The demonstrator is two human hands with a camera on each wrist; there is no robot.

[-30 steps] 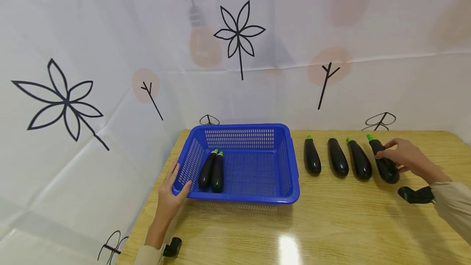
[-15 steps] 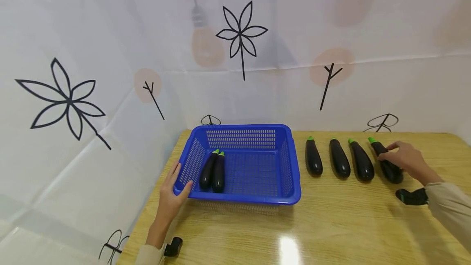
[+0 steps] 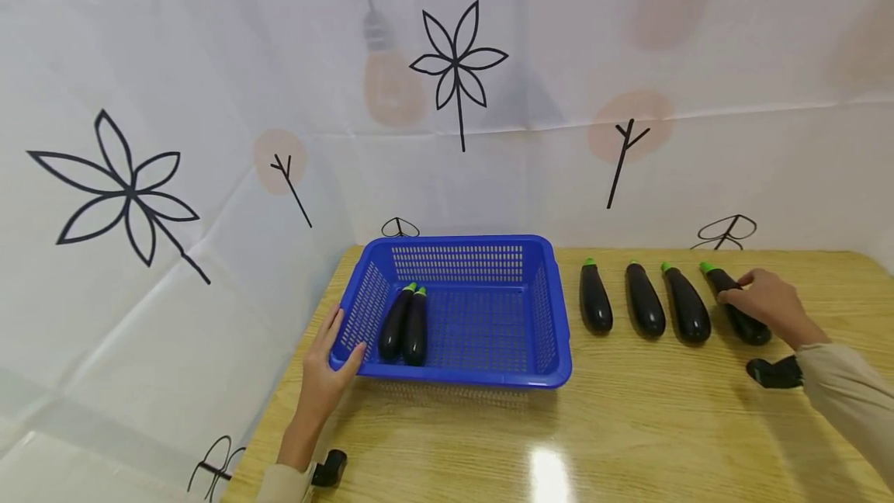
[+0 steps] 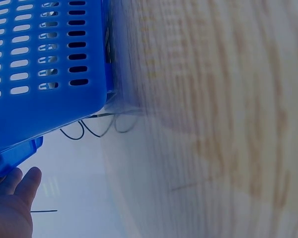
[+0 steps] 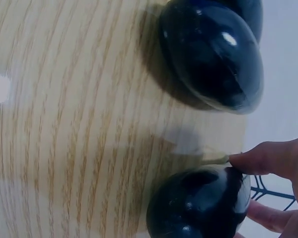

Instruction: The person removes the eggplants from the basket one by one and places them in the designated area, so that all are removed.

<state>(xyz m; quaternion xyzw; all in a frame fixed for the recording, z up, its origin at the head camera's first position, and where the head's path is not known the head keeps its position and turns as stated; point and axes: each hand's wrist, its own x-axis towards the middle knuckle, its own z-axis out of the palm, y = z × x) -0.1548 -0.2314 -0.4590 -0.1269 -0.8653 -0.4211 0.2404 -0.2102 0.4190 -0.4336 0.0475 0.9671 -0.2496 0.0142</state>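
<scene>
My left hand [image 3: 323, 379] rests at the front left corner of a blue plastic basket [image 3: 475, 376], fingers along its left side and thumb at the front rim. In the left wrist view, straight fingers [image 4: 27, 186] touch the basket's rim. Two dark eggplants, the left one [image 3: 395, 324] and the right one [image 3: 415, 328], lie side by side inside. My right hand [image 3: 767, 303] grips the rightmost eggplant [image 3: 750, 329] of a row on the table, thumb on its near side and fingers on the far side. Its green tip points to the back left.
Left of the held eggplant, three more lie apart: one close by [image 3: 687, 309], a middle one [image 3: 645, 301] and one near the basket [image 3: 595, 301]. The wooden table [image 3: 628, 425] ends at a printed white cloth [image 3: 531, 177] behind and on the left.
The wide end of the gripped eggplant has swung slightly to the right, and my right hand with its forearm has shifted a little. My left hand stays at the basket's corner.
</scene>
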